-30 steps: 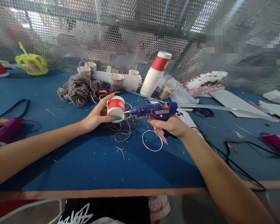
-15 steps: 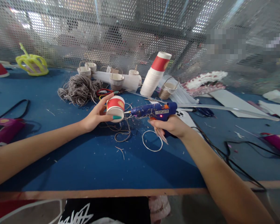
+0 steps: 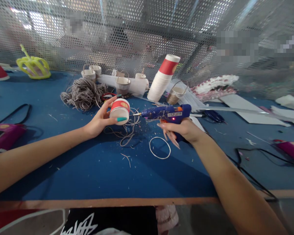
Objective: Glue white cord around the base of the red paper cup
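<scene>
My left hand holds a short red-and-white paper cup piece tilted on its side above the blue table. My right hand grips a blue hot glue gun, its metal nozzle pointing left and a little apart from the cup's rim. A clear glue stick juts from the gun's back to the right. Loose grey string lies under the cup, and a white string ring lies just below my right hand.
A stack of red-and-white paper cups leans at the back centre. A bundle of grey cord, small cup baskets, scissors, a yellow crown, a pink glue gun and black cables surround the work area.
The glue gun has drawn back to the right and risen slightly, leaving the cup's rim. My left hand turned the cup a little and lifted it slightly.
</scene>
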The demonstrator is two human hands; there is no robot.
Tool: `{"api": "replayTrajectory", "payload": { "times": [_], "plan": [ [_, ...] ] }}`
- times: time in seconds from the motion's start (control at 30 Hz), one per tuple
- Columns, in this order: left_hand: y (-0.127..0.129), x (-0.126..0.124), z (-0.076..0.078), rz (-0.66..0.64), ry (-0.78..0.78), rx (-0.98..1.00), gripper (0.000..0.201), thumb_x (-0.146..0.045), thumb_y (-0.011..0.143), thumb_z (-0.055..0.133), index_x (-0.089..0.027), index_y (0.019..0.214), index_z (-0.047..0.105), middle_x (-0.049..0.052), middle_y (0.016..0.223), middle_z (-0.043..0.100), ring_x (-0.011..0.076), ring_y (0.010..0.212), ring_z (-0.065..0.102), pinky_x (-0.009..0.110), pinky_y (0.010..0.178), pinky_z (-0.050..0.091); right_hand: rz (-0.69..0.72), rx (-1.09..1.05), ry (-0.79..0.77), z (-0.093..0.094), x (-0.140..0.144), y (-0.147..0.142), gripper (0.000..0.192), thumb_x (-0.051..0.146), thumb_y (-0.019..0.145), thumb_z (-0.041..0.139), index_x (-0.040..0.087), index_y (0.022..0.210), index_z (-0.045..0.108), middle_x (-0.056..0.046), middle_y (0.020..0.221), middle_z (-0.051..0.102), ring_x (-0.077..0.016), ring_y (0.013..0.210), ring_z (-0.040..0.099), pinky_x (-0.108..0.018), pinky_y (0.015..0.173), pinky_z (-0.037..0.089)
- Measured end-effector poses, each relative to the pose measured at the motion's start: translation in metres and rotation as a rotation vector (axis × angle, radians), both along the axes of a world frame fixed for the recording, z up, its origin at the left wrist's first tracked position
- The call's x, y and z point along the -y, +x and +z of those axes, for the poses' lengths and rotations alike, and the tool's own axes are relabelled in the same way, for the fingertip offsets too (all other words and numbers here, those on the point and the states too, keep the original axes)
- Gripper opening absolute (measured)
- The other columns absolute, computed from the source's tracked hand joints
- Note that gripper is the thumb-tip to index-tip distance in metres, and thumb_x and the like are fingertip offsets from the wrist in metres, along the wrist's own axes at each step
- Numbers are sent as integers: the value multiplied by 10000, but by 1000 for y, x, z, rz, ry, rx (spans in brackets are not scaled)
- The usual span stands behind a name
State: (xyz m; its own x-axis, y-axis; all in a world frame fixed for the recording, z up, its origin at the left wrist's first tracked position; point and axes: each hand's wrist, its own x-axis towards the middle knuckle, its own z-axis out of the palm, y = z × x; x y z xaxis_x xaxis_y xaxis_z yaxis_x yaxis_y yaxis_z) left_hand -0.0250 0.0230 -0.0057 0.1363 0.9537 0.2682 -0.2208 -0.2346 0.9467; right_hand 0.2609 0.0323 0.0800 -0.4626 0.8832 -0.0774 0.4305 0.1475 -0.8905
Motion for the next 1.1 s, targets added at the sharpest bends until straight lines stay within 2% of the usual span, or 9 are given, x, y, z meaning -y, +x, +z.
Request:
{"api": "replayTrajectory", "payload": {
  "times": [0.23,0.4,0.47,0.57,0.63,0.77,0.93,1.03,1.1],
  "plan": [
    [-2,0,-2,8,58,-86,878,-331,665,825,-374,1424,386,44,1377,535,256,1094,619,433,964,530,-92,-117,27,-4,0,-8,380,404,719,736,225,459,524,42,322,458,-116,312,467,-315,460,501],
    [-2,-2,-2,9,12,-21,880,-329,634,838,-360,1406,416,39,1349,554,244,1092,617,399,958,533,-224,-20,-18,-9,-17,-4,321,437,718,715,219,558,543,38,350,457,-140,306,457,-317,368,437],
    [-2,-1,-1,5,36,-31,866,-335,644,830,-351,1403,412,39,1341,562,243,1090,618,399,962,527,-320,114,138,-14,-26,-1,296,445,736,688,231,606,530,23,404,495,-171,374,519,-329,422,466],
    [-2,1,1,-9,101,-99,885,-339,673,816,-330,1432,360,58,1335,572,253,1062,638,419,951,530,-397,398,569,-24,-37,6,249,449,788,637,229,717,545,-53,615,614,-254,641,653,-364,588,508],
    [-1,4,3,-18,130,-138,920,-327,675,822,-322,1449,323,71,1332,573,264,1061,646,434,943,538,-349,569,750,-31,-44,11,305,503,801,628,209,801,549,-126,805,655,-303,789,665,-392,658,507],
    [2,9,7,-29,158,-146,954,-289,646,851,-330,1435,316,78,1343,560,279,1088,647,472,961,542,-277,708,842,-43,-57,18,488,604,798,620,163,978,515,-216,1077,579,-323,827,638,-432,676,508],
    [5,12,10,-43,140,-137,920,-242,637,856,-328,1396,344,82,1389,525,301,1161,617,498,997,526,-104,598,767,-48,-67,26,477,429,757,710,177,1084,472,-173,1144,516,-331,1052,597,-487,907,520],
    [5,12,11,-57,128,-127,921,-229,637,852,-323,1395,338,86,1425,500,305,1198,598,505,1038,501,-44,607,703,-35,-60,30,610,371,693,750,174,1193,462,-192,1267,495,-392,1260,484,-571,1051,431],
    [5,12,11,-67,132,-126,920,-224,638,852,-319,1394,338,90,1445,486,309,1220,586,505,1056,491,6,561,646,-22,-49,28,581,349,719,713,210,1232,477,-169,1295,525,-395,1301,454,-605,1081,394]
  ]
}}
